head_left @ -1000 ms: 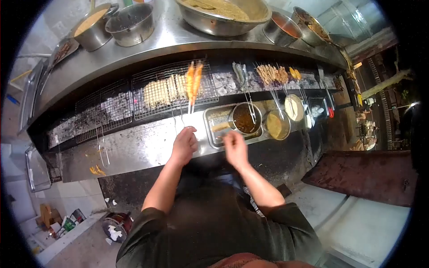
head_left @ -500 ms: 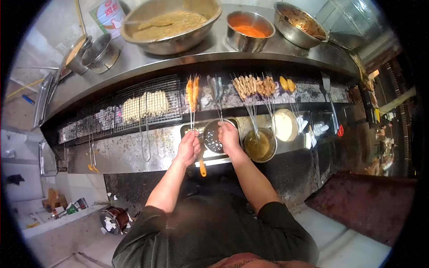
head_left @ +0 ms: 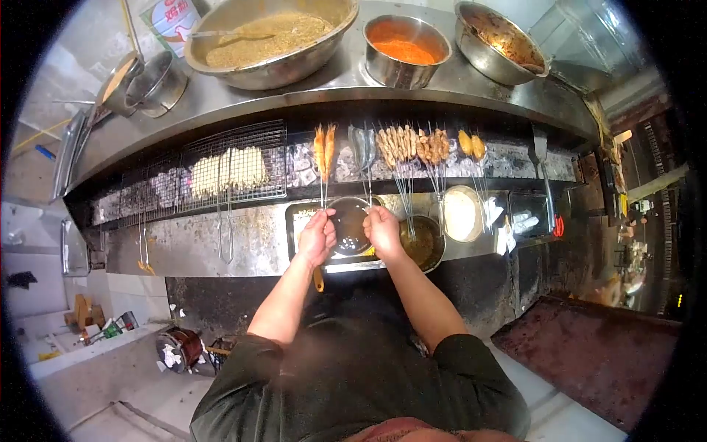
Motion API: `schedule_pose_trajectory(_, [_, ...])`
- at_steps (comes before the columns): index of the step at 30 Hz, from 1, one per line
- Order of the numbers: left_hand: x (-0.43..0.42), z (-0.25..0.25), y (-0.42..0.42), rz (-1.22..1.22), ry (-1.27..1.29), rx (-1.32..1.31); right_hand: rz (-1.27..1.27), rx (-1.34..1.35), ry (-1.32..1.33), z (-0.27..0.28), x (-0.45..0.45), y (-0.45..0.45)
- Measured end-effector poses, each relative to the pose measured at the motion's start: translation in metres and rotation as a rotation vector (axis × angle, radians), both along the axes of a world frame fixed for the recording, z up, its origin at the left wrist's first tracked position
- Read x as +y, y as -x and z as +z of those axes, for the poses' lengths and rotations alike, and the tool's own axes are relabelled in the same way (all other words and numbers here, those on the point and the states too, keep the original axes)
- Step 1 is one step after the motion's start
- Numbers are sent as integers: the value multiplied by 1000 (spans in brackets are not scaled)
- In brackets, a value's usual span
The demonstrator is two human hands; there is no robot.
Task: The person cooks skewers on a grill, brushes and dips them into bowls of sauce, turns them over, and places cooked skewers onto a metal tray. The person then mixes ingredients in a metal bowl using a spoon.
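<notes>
My left hand (head_left: 318,237) is closed on the metal sticks of the orange prawn skewers (head_left: 324,152), whose food ends lie over the coals of the long grill. Beside it, my right hand (head_left: 381,232) grips the sticks of the grey, silvery fish skewers (head_left: 362,147), also over the coals. Between and just beyond both hands sits a round pan of dark liquid (head_left: 350,221) on a metal tray (head_left: 302,210). A pot of brownish sauce (head_left: 425,252) stands right of my right hand, with meat skewer handles reaching over it.
Browned meat skewers (head_left: 398,145) and yellow skewers (head_left: 471,144) lie on the grill's right half. Wire grill baskets (head_left: 276,166) hold pale food at left. A spatula (head_left: 540,147) rests at the right. A large basin (head_left: 269,74) and a red-sauce pot (head_left: 401,72) stand on the shelf.
The view has shifted a little. Both hands have moved slightly right with their skewers, and the fish now lie closer to the meat skewers. My right hand is slightly nearer my body.
</notes>
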State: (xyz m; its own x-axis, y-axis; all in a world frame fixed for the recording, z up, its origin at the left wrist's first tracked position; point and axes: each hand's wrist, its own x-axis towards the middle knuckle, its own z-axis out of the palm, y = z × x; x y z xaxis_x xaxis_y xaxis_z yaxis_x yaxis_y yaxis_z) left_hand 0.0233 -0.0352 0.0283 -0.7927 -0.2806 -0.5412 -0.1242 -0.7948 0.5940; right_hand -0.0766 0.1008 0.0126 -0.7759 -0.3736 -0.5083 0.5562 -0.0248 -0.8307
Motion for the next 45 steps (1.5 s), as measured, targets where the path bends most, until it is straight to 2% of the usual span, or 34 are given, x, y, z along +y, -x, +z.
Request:
schedule_pose_trajectory(3, [6, 5, 0, 34, 27, -23, 134, 92, -135, 4, 6, 5])
schedule_pose_trajectory(7, [5, 0, -1, 45, 25, -19, 155, 132, -176, 18, 2, 2])
schedule_pose_trajectory(8, [5, -2, -1, 42, 14, -28, 100, 63, -164, 18, 4, -3])
schedule_pose_trajectory(10, [4, 1, -1, 40, 129, -78, 85, 412, -346, 26, 24, -21])
schedule_pose_trajectory(11, [1, 2, 2, 27, 91, -79, 92, 553, -407, 21, 46, -27])
schedule_pose_trajectory(14, [-3, -7, -3, -7, 79, -58, 255, 729, -603, 34, 116, -51])
schedule_pose_trajectory(17, [0, -5, -3, 29, 76, -41, 395, 966, -947, -8, 171, -52])
schedule_pose_trajectory(20, [4, 1, -2, 47, 58, -52, 407, 914, -1002, -17, 159, -28])
schedule_pose_trajectory(23, [4, 3, 0, 63, 89, -71, 771, 765, -1205, -72, 144, 12])
schedule_pose_trajectory(26, [3, 5, 0, 75, 66, -124, 1002, 793, -1062, -68, 117, 26])
schedule_pose_trajectory(27, [4, 3, -1, 78, 86, -120, 1143, 848, -1098, -79, 113, 30])
schedule_pose_trajectory(28, [4, 2, 1, 78, 101, -114, 1043, 895, -1083, -89, 111, 26])
schedule_pose_trajectory(30, [5, 2, 1, 86, 90, -106, 1246, 947, -1048, -122, 115, 30])
schedule_pose_trajectory(33, [5, 5, 2, 80, 94, -75, 1186, 947, -1060, -120, 116, 26])
schedule_pose_trajectory(36, [0, -1, 2, -45, 167, -122, 760, 738, -966, -103, 125, 22])
schedule_pose_trajectory(37, [0, -3, 4, -25, 174, -145, 727, 855, -983, -100, 130, 21])
schedule_pose_trajectory(39, [2, -4, 9, -20, 275, -209, 570, 872, -938, -73, 150, 15])
schedule_pose_trajectory(42, [-2, -6, 12, -37, 393, -255, 468, 445, -747, -4, 175, -7])
schedule_pose_trajectory(43, [0, -4, 13, -44, 754, -319, 427, 352, -658, 20, 179, -12])
schedule_pose_trajectory(44, [2, -2, 14, -49, 1116, -384, 300, 522, -503, 35, 178, -16])
schedule_pose_trajectory(45, [4, -2, 14, -73, 1137, -408, 303, 415, -497, 60, 169, -9])
